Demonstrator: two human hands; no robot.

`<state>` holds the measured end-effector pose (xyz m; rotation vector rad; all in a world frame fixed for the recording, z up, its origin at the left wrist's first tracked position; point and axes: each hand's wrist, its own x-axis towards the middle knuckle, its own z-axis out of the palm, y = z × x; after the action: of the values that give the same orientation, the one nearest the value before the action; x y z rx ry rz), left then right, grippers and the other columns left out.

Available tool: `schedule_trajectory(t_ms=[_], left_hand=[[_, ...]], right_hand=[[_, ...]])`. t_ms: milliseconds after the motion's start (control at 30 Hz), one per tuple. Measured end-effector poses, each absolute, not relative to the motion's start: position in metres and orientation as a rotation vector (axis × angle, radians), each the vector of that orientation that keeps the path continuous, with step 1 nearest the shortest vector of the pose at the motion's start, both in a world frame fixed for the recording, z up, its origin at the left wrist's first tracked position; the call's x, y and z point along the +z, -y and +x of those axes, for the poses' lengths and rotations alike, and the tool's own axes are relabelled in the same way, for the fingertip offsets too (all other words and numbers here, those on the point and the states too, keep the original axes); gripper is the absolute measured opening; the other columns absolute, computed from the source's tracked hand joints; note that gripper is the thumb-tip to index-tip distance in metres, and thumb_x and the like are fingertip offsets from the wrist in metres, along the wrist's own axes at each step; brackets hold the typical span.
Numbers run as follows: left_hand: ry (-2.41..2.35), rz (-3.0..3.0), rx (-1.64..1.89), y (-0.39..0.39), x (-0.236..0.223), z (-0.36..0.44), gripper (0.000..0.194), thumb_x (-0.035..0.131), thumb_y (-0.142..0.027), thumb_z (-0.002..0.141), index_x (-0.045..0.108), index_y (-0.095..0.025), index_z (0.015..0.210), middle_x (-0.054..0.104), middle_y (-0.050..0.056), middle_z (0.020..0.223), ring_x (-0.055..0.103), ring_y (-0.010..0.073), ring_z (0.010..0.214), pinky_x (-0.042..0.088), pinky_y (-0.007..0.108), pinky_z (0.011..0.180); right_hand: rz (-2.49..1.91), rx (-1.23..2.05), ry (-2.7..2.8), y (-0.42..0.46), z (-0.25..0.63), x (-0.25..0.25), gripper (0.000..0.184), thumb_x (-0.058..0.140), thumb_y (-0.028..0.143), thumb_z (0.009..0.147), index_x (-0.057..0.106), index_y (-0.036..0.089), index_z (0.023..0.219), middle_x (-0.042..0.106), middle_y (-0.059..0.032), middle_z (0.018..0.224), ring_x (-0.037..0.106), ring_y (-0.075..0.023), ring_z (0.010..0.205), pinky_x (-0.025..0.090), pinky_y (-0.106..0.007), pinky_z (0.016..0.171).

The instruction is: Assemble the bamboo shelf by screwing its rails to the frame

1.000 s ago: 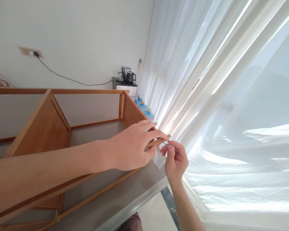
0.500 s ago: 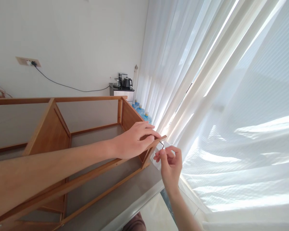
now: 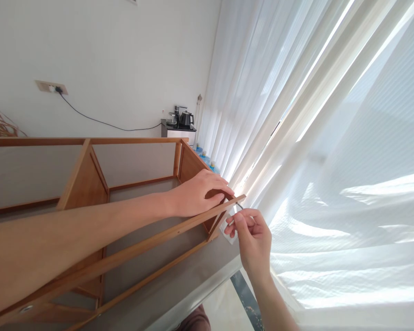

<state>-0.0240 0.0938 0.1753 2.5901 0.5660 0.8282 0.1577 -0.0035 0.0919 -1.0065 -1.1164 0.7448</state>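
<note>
A wooden furniture frame with open bays and upright panels lies across the left and middle of the view. My left hand grips its near right corner, fingers over the end panel and thumb on the inner side. Just outside that corner, my right hand pinches a bent metal hex key between thumb and fingers. The key's upper end meets the outer face of the long rail near its tip; whether it sits in a bolt is hidden. Part of the key is covered by my fingers.
A white curtain hangs close on the right. Behind the frame stand a small cabinet with a black kettle and several blue water bottles. A cord runs from a wall socket. The frame rests on a grey surface.
My right hand has turned the hex key, whose visible end now slants down to the right. My left hand has shifted slightly on the corner. The view has moved a little leftward.
</note>
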Motion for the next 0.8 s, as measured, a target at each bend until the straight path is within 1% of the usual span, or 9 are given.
schedule_trajectory(t_ms=[100,233,333,500,567,633,700,733,800], left_hand=[[-0.563,2.586,0.834,-0.094,0.175,-0.024,0.030,0.052,-0.021,0.098,0.075,-0.024,0.117,0.071,0.004,0.130,0.057,0.0237,0.130,0.041,0.041,0.115],[-0.555,2.580,0.837,-0.094,0.175,-0.024,0.030,0.052,-0.020,0.097,0.075,-0.024,0.117,0.072,0.004,0.130,0.057,0.0244,0.130,0.041,0.041,0.115],[-0.561,2.577,0.843,-0.095,0.174,-0.024,0.031,0.052,-0.019,0.096,0.075,-0.025,0.116,0.072,0.003,0.130,0.057,0.0242,0.130,0.041,0.041,0.116],[-0.530,2.581,0.851,-0.095,0.174,-0.024,0.031,0.052,-0.017,0.095,0.074,-0.024,0.116,0.073,0.004,0.127,0.060,0.0237,0.127,0.042,0.040,0.115],[-0.519,2.583,0.858,-0.096,0.174,-0.024,0.031,0.052,-0.017,0.095,0.075,-0.023,0.115,0.073,0.004,0.126,0.061,0.0234,0.127,0.042,0.040,0.115],[-0.507,2.585,0.863,-0.096,0.175,-0.024,0.031,0.052,-0.016,0.095,0.075,-0.023,0.115,0.074,0.004,0.125,0.061,0.0232,0.125,0.042,0.039,0.115],[-0.505,2.583,0.859,-0.096,0.175,-0.024,0.031,0.052,-0.016,0.095,0.075,-0.022,0.115,0.074,0.005,0.125,0.062,0.0230,0.124,0.042,0.039,0.114],[-0.507,2.582,0.857,-0.096,0.175,-0.024,0.032,0.052,-0.016,0.095,0.075,-0.023,0.115,0.074,0.004,0.125,0.063,0.0230,0.124,0.043,0.039,0.114],[-0.510,2.579,0.856,-0.096,0.175,-0.024,0.032,0.052,-0.015,0.094,0.075,-0.023,0.115,0.074,0.004,0.125,0.063,0.0230,0.123,0.043,0.039,0.113]], right_hand=[[-0.986,0.830,1.047,0.003,0.160,0.098,0.024,0.073,0.043,0.093,0.066,0.020,0.088,0.076,-0.0029,0.080,0.068,-0.0136,0.064,0.054,-0.025,0.059],[-1.010,0.840,1.047,0.002,0.161,0.101,0.026,0.081,0.040,0.086,0.069,0.021,0.098,0.079,-0.0041,0.086,0.070,-0.0159,0.070,0.056,-0.028,0.064],[-1.105,0.732,1.082,0.002,0.162,0.105,0.028,0.085,0.039,0.081,0.071,0.020,0.095,0.078,-0.0038,0.078,0.068,-0.0160,0.062,0.055,-0.027,0.056],[-1.165,0.636,1.104,-0.008,0.172,0.117,0.030,0.080,0.047,0.084,0.073,0.017,0.085,0.069,-0.0013,0.063,0.060,-0.0131,0.048,0.044,-0.024,0.042],[-1.176,0.638,1.125,-0.013,0.177,0.120,0.031,0.080,0.046,0.084,0.074,0.017,0.083,0.063,0.0019,0.057,0.054,-0.0104,0.045,0.039,-0.022,0.041],[-1.164,0.641,1.136,-0.016,0.180,0.121,0.030,0.080,0.046,0.085,0.073,0.017,0.082,0.058,0.0039,0.055,0.051,-0.0086,0.047,0.038,-0.021,0.042],[-1.139,0.654,1.135,-0.017,0.181,0.120,0.028,0.078,0.046,0.087,0.072,0.018,0.088,0.058,0.0048,0.057,0.052,-0.0089,0.050,0.040,-0.020,0.045],[-1.125,0.663,1.127,-0.017,0.181,0.119,0.028,0.078,0.045,0.087,0.070,0.020,0.096,0.059,0.0054,0.058,0.054,-0.0096,0.051,0.042,-0.020,0.047],[-1.092,0.676,1.105,-0.017,0.179,0.116,0.035,0.078,0.043,0.088,0.063,0.024,0.113,0.062,0.0068,0.060,0.057,-0.0110,0.053,0.045,-0.021,0.050]])
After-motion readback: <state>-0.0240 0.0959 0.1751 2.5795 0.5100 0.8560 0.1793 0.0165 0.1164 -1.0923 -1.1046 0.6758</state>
